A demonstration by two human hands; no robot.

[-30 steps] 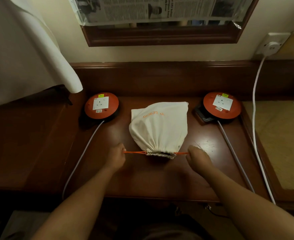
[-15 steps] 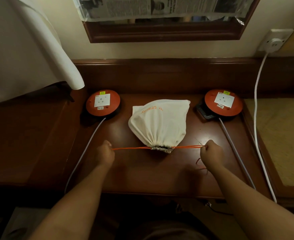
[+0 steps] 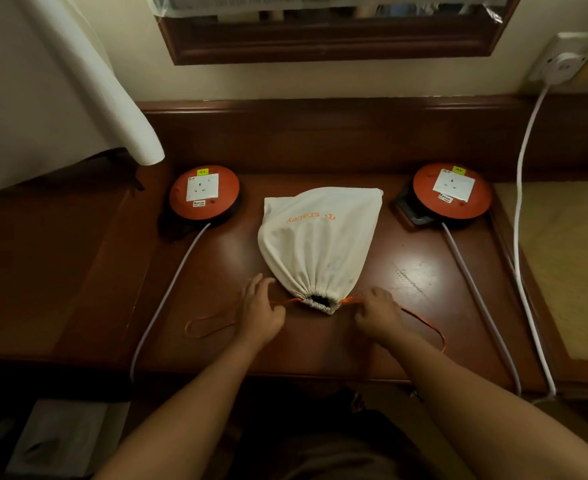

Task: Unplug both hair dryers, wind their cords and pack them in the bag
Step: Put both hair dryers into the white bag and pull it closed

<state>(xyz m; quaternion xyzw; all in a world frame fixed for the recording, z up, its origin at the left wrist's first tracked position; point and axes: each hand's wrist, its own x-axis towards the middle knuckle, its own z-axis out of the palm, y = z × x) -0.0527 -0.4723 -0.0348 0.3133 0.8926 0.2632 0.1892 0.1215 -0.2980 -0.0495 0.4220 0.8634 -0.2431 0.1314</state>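
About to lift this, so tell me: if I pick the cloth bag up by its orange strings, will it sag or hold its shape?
The cloth bag looks soft, so it will probably sag. Its bulge suggests some weight. The gathered mouth shows a small gap but should hold.

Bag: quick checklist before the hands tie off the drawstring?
1. Bag mouth cinched: ok, gathered, small dark gap remains.
2. Both dryers inside: cannot tell, bag bulges but contents hidden.
3. Sockets free on left reel and right reel: ok, nothing plugged in.
4. Left hand on orange drawstring: cannot tell, cord passes under it.
5. Right hand on drawstring: cannot tell, fingers curled at the cord.
6. Slack to tie: ok, loops lie on both sides.
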